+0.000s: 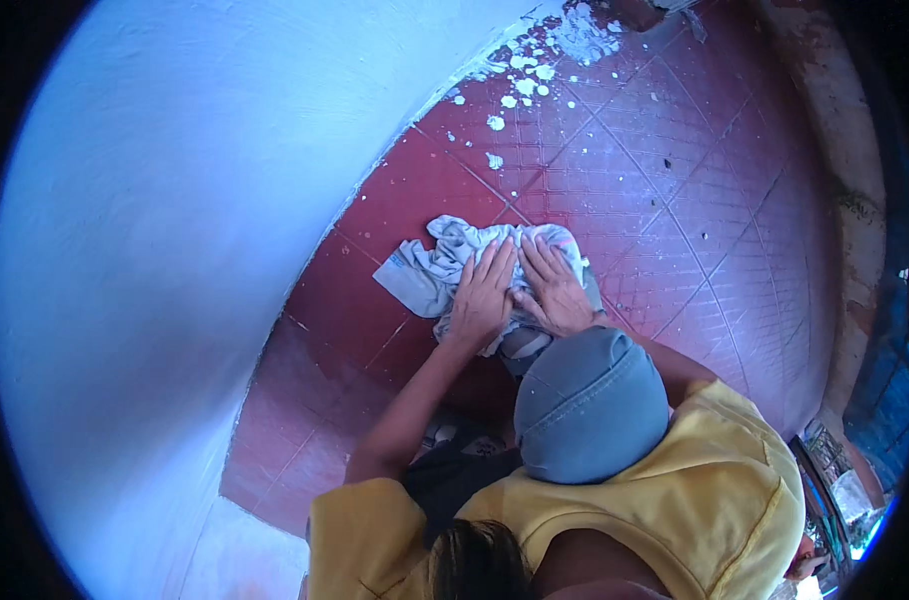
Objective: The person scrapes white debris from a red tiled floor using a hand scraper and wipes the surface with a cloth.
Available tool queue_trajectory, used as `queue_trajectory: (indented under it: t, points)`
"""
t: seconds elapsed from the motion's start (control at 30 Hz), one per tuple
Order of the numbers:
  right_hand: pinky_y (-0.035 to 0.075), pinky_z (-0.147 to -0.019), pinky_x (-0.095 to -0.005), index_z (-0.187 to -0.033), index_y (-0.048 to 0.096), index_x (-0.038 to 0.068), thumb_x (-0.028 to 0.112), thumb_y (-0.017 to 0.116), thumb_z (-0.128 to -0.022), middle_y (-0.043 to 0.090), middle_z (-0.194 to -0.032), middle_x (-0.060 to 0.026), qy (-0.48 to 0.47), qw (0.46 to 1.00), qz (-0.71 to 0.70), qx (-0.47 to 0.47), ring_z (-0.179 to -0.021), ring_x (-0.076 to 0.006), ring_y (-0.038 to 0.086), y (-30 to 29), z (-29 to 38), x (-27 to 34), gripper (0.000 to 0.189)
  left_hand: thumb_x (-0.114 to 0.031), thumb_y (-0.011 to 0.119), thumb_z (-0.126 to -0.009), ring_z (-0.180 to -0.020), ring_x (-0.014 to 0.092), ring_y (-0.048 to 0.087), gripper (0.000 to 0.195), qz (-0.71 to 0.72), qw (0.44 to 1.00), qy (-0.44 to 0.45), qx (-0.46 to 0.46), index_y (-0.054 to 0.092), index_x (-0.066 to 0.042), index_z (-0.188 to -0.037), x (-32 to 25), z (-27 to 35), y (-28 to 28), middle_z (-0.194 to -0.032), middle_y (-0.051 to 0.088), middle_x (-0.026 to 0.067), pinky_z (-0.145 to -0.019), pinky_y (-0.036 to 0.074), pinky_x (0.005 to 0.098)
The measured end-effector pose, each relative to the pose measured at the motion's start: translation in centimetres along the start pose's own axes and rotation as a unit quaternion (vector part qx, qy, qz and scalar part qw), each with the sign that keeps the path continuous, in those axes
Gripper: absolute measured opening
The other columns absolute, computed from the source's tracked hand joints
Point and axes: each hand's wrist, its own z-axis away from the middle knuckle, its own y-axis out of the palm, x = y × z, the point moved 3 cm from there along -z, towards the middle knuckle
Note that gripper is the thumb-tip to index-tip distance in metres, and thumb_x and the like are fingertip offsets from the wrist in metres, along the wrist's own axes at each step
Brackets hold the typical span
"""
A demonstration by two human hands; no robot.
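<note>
A crumpled pale grey cloth (420,281) lies bunched on the red tiled floor (394,187). Both of my hands press flat on it, side by side, fingers pointing away from me. My left hand (484,292) rests on the middle of the cloth, and my right hand (555,289) lies on its right part, the thumb close to the left hand. The fingers are extended and do not clearly grasp the fabric. My bent knee in grey trousers (593,409) is just below the right wrist, and part of a foot shows under the near side of the cloth.
A pale wall (161,187) rises along the left, meeting the floor in a slanting edge. White splatters (525,86) and a larger whitish patch (585,34) mark the tiles beyond the cloth. A worn raised border (859,225) curves along the right. Small dark bits lie on the tiles.
</note>
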Motion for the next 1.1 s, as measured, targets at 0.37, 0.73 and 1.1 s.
queue_trajectory:
  t: [0.37,0.73,1.1]
  points:
    - [0.018,-0.117,-0.0519,-0.141,0.036,-0.009,0.045,0.048,-0.096,0.031,-0.151,-0.0259,0.016,1.000,0.021,-0.010,-0.141,-0.0430,0.026,-2.6,-3.6,0.6,0.072,-0.017,0.044,-0.090,-0.144,0.033,0.023,0.060,-0.040,0.999,-0.036,0.004,0.032,0.004,-0.145,0.1,-2.9,-1.1,-0.154,0.029,0.0175,-0.118,0.013,0.0514]
    - [0.020,-0.115,-0.0541,-0.140,0.037,-0.009,0.050,0.049,-0.094,0.032,-0.150,-0.0261,0.015,0.995,0.018,-0.094,-0.140,-0.0458,0.026,-2.4,-5.6,0.2,0.076,-0.018,0.047,-0.089,-0.144,0.034,0.023,0.061,-0.033,0.996,-0.035,-0.074,0.033,0.003,-0.146,0.4,-4.7,-1.1,-0.154,0.029,0.0163,-0.117,0.014,0.0520]
    - [0.023,-0.114,-0.0541,-0.141,0.038,-0.008,0.049,0.049,-0.094,0.034,-0.149,-0.0252,-0.017,0.991,0.016,-0.134,-0.138,-0.0439,0.031,-3.1,-5.5,-0.8,0.074,-0.018,0.046,-0.090,-0.145,0.032,0.021,0.062,-0.056,0.994,-0.039,-0.082,0.031,0.004,-0.146,0.1,-4.9,-1.0,-0.155,0.028,0.0158,-0.118,0.012,0.0506]
